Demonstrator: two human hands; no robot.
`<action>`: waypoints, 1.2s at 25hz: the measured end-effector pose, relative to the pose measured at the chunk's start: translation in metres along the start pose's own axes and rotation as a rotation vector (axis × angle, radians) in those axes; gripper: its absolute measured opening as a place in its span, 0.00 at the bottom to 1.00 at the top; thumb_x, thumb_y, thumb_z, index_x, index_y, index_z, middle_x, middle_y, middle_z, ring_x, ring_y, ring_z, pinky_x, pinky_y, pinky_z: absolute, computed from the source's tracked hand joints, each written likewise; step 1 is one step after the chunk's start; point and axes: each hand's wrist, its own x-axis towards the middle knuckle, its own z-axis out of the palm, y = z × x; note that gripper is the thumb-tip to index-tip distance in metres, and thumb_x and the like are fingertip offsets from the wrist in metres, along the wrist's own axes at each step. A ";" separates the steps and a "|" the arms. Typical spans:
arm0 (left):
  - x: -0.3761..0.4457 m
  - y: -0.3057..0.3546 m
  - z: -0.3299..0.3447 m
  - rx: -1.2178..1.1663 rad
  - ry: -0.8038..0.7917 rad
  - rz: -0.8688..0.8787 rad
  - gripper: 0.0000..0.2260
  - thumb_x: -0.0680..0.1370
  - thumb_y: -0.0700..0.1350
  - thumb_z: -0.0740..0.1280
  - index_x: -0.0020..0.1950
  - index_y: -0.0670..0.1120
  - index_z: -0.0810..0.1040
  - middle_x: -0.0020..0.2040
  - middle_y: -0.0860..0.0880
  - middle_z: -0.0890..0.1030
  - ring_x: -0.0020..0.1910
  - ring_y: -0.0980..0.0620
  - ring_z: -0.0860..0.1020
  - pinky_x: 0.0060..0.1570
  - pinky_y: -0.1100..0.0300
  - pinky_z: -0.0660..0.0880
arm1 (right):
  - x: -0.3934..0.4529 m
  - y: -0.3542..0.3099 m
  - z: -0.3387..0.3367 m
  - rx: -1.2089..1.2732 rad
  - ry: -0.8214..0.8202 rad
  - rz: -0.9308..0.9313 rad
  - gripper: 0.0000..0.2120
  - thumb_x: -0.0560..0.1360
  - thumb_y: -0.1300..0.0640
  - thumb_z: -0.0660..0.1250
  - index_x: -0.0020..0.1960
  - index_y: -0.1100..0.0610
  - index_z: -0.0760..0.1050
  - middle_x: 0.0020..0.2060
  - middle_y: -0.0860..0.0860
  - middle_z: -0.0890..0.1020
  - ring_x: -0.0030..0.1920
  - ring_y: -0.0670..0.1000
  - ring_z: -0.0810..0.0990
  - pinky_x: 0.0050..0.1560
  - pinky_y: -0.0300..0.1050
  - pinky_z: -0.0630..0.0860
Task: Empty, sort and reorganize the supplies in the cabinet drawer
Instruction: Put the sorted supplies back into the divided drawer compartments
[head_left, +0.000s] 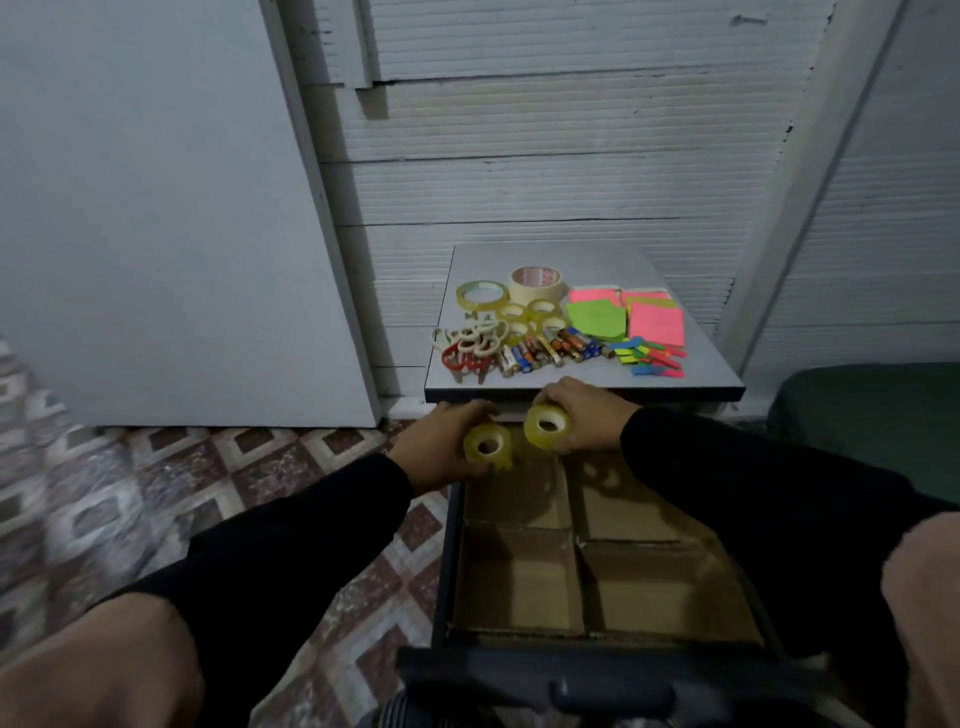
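Over the far end of the open drawer (597, 571), the left hand (441, 447) is gripping a small yellowish tape roll (487, 444), its fingers curling round the roll's side, while the right hand (576, 415) is holding a second roll (546, 425) the same way, just beside the first and a little higher. Both rolls are facing the camera with their cores showing. Black sleeves (291, 551) are covering both arms. Below the hands, the drawer is showing cardboard dividers (574, 525) splitting it into four compartments, all lying bare, with the rolls' shadows falling on the far ones. Behind the hands, the cabinet top (696, 364) is carrying the sorted supplies: more tape rolls (535, 312) at the back left, scissors (467, 345) at the front left, batteries (545, 356) in the middle front, neon paper pads (623, 317) at the right and small coloured tabs (657, 358) in front of them. Patterned tiles (156, 493) are lying to the left, and a white ribbed wall (545, 156) is standing behind
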 end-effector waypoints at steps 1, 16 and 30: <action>-0.005 -0.001 0.005 0.008 -0.024 -0.009 0.28 0.70 0.52 0.71 0.69 0.52 0.66 0.62 0.48 0.76 0.59 0.47 0.74 0.57 0.50 0.73 | -0.001 0.001 0.012 -0.012 -0.046 0.000 0.30 0.70 0.53 0.73 0.67 0.55 0.65 0.63 0.54 0.69 0.62 0.55 0.71 0.62 0.47 0.69; 0.010 -0.026 0.048 0.177 -0.136 -0.071 0.31 0.76 0.53 0.66 0.75 0.52 0.56 0.71 0.47 0.67 0.67 0.45 0.68 0.67 0.49 0.65 | 0.034 0.010 0.104 -0.574 -0.265 0.007 0.26 0.78 0.58 0.61 0.73 0.45 0.60 0.71 0.53 0.68 0.75 0.57 0.56 0.73 0.63 0.38; 0.035 -0.013 0.065 0.469 -0.317 -0.048 0.27 0.77 0.52 0.64 0.74 0.50 0.60 0.70 0.47 0.66 0.65 0.47 0.71 0.66 0.50 0.60 | 0.046 0.007 0.115 -0.606 -0.325 0.122 0.16 0.76 0.55 0.63 0.64 0.54 0.73 0.70 0.55 0.70 0.76 0.56 0.55 0.72 0.65 0.38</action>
